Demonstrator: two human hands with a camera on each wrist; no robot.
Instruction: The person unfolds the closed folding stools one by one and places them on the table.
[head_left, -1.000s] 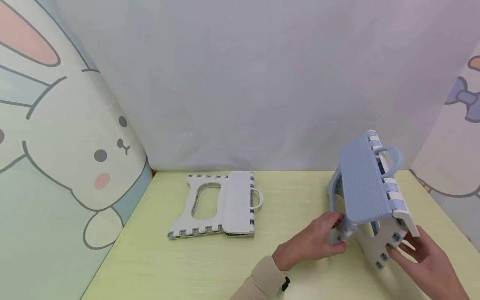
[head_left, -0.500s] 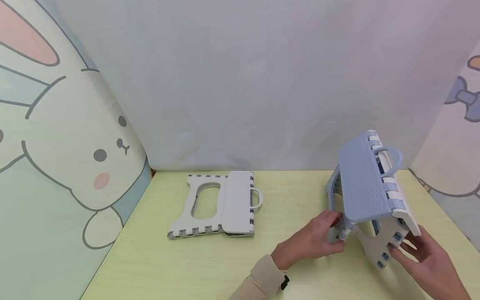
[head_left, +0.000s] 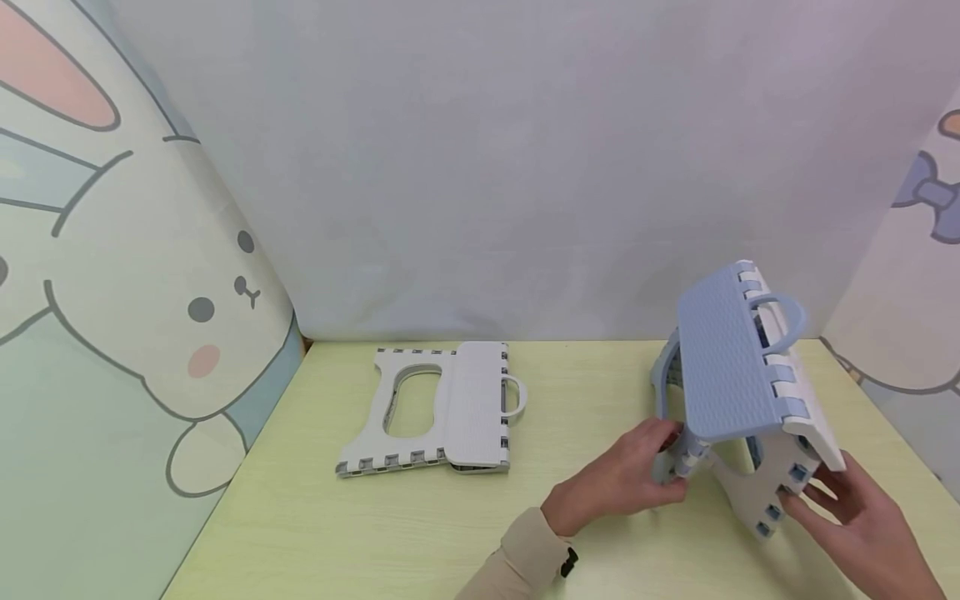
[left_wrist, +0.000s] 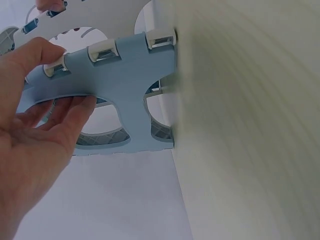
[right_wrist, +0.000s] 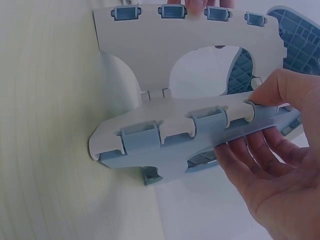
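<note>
A blue and white folding stool (head_left: 727, 358) stands partly unfolded at the right of the table, its ribbed blue top half sloping and a loop handle at the seam. My left hand (head_left: 622, 475) holds the blue leg panel on its left, thumb over the hinged edge and fingers through the cutout, as the left wrist view shows. On the other side, my right hand (head_left: 862, 525) grips the other leg panel's hinged edge, its thumb (right_wrist: 280, 92) on top and its fingers below. A second folding stool (head_left: 476, 408), white, lies folded flat left of centre.
The pale yellow-green table (head_left: 420, 533) meets a plain light wall (head_left: 480, 192) at the back. Side walls carry cartoon rabbit prints, one rabbit (head_left: 172, 308) on the left.
Both hands keep their hold on the blue and white stool. Its legs have spread very slightly, the left hand shifting a little left and the right hand a little right.
</note>
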